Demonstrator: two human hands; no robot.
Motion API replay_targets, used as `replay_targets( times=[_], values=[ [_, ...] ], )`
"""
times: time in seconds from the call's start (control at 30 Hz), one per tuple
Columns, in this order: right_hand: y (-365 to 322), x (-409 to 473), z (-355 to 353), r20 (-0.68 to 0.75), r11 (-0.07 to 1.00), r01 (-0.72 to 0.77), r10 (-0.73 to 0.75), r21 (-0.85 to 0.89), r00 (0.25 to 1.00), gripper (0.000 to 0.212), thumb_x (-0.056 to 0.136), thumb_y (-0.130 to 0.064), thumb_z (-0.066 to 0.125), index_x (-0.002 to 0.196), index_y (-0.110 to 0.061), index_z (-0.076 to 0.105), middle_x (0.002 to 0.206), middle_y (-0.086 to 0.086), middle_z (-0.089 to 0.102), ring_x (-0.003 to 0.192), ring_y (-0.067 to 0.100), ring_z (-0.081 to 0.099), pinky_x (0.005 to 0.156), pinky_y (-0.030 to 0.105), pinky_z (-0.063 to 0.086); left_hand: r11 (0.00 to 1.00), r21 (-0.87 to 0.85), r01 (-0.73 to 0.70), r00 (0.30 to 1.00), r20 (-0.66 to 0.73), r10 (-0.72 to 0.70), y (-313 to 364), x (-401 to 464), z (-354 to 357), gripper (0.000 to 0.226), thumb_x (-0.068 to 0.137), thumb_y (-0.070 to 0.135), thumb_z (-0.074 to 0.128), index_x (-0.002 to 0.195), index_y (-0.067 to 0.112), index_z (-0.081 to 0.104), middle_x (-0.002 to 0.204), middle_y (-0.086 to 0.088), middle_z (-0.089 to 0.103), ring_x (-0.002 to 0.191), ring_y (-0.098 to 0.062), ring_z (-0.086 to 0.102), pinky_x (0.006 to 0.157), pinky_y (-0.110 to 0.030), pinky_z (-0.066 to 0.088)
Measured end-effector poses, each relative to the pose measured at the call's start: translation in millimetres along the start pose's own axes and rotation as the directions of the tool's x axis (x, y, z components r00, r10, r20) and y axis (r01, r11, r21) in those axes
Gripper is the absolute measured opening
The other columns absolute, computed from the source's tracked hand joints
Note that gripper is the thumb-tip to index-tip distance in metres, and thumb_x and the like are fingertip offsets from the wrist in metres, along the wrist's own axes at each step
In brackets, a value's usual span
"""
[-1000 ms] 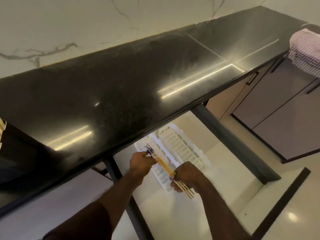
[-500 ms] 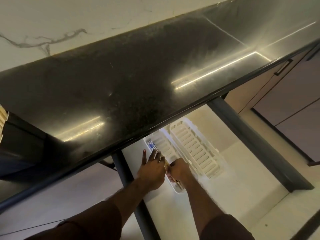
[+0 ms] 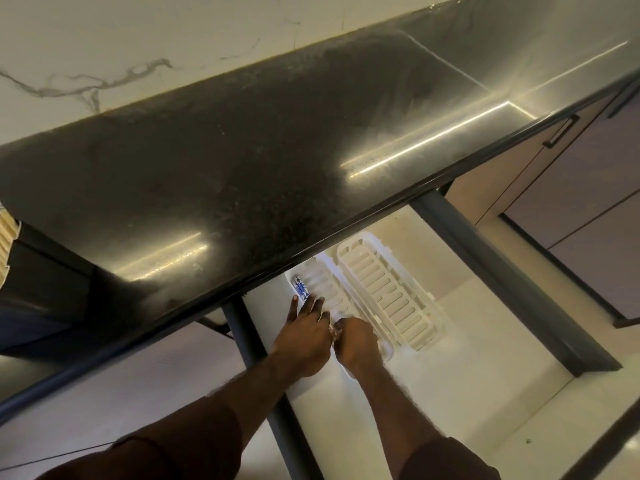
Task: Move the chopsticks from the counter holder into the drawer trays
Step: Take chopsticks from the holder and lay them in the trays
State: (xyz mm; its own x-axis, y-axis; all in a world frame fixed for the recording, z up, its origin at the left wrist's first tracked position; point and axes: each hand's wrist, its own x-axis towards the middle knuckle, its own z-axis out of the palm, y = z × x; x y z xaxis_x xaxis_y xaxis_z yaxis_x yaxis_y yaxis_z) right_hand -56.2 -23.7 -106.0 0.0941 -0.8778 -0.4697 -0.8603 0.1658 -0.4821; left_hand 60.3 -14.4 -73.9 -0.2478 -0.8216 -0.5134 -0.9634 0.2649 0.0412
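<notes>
Chopsticks (image 3: 300, 287) lying in the left slotted tray (image 3: 323, 289) below the black counter (image 3: 242, 161) edge, left hand (image 3: 306, 336) fingers spread flat over them, right hand (image 3: 356, 342) curled, its hold unclear, second tray (image 3: 388, 296) just right.

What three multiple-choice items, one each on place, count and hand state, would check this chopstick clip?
1. Where do the chopsticks' patterned ends lie?
A. On the counter
B. In the left tray
C. In the right tray

2. How many white slotted trays are in the drawer?
A. One
B. Two
C. Four

3. How is the left hand?
A. Fingers straight over the tray
B. Fist on the counter
C. Out of view

Answers:
1. B: the blue-patterned ends sit at the far end of the left tray.
2. B: the right tray lies beside the left one.
3. A: its fingers reach straight forward beside the right hand.
</notes>
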Motion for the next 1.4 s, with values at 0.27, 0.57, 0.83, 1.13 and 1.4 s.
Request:
replay_targets(
  times=[0.27, 0.57, 0.83, 1.13, 1.4],
  values=[
    [-21.6, -30.3, -59.9, -0.156, 0.985, 0.011, 0.017, 0.174, 0.988, 0.027, 0.092, -0.009, 0.058, 0.115, -0.014, 0.071, 0.116, 0.004, 0.071, 0.102, 0.02, 0.065, 0.095, 0.027, 0.048, 0.956, -0.292, -0.003, 0.985, -0.167, -0.048, 4.3, -24.0, -34.9, 0.05, 0.104, 0.028, 0.032, 0.151, 0.014, 0.021, 0.161, -0.007, 0.015, 0.149, -0.023, 0.012, 0.12, -0.041, 0.004],
    [-135.8, -104.4, -151.8, -0.425, 0.908, 0.358, -0.242, 0.217, 0.872, 0.019, 0.094, -0.018, 0.057, 0.107, -0.016, 0.072, 0.095, -0.003, 0.069, 0.084, 0.008, 0.059, 0.079, 0.016, 0.047, 0.5, -0.821, -0.275, 0.706, -0.526, -0.475, -33.1, -111.3, -145.5, 0.038, 0.094, 0.017, 0.058, 0.132, 0.014, 0.057, 0.132, 0.0, 0.061, 0.12, -0.006, 0.055, 0.101, -0.02, 0.041],
    [-305.2, -147.6, -136.1, -0.551, 0.78, 0.612, -0.454, 0.133, 0.7, 0.012, 0.09, -0.019, 0.064, 0.096, -0.024, 0.073, 0.085, -0.016, 0.068, 0.074, -0.006, 0.058, 0.069, -0.004, 0.036, 0.362, -0.804, -0.472, 0.462, -0.575, -0.676, -162.8, -213.1, -197.1, 0.032, 0.088, 0.018, 0.066, 0.119, 0.021, 0.067, 0.108, 0.017, 0.067, 0.097, 0.012, 0.063, 0.094, -0.022, 0.052],
    [-456.1, -158.2, -24.0, -0.353, 0.741, 0.645, -0.562, 0.189, 0.748, 0.021, 0.093, -0.021, 0.061, 0.113, -0.022, 0.068, 0.102, -0.008, 0.071, 0.082, -0.005, 0.063, 0.067, 0.008, 0.049, 0.345, -0.831, -0.436, 0.255, -0.482, -0.838, -326.3, -293.4, -153.1, 0.026, 0.085, 0.015, 0.07, 0.111, 0.016, 0.07, 0.101, 0.005, 0.072, 0.092, -0.001, 0.069, 0.086, -0.028, 0.057],
    [-492.2, -141.1, 47.3, -0.248, 0.811, 0.579, -0.545, 0.089, 0.801, 0.033, 0.095, -0.018, 0.058, 0.128, -0.02, 0.06, 0.117, -0.002, 0.069, 0.096, 0.002, 0.061, 0.074, 0.006, 0.042, 0.148, -0.922, -0.359, 0.327, -0.272, -0.905, -386.3, -277.2, -108.2, 0.049, 0.084, 0.023, 0.072, 0.129, 0.01, 0.058, 0.127, -0.005, 0.065, 0.115, -0.013, 0.061, 0.099, -0.038, 0.051]
  ],
)
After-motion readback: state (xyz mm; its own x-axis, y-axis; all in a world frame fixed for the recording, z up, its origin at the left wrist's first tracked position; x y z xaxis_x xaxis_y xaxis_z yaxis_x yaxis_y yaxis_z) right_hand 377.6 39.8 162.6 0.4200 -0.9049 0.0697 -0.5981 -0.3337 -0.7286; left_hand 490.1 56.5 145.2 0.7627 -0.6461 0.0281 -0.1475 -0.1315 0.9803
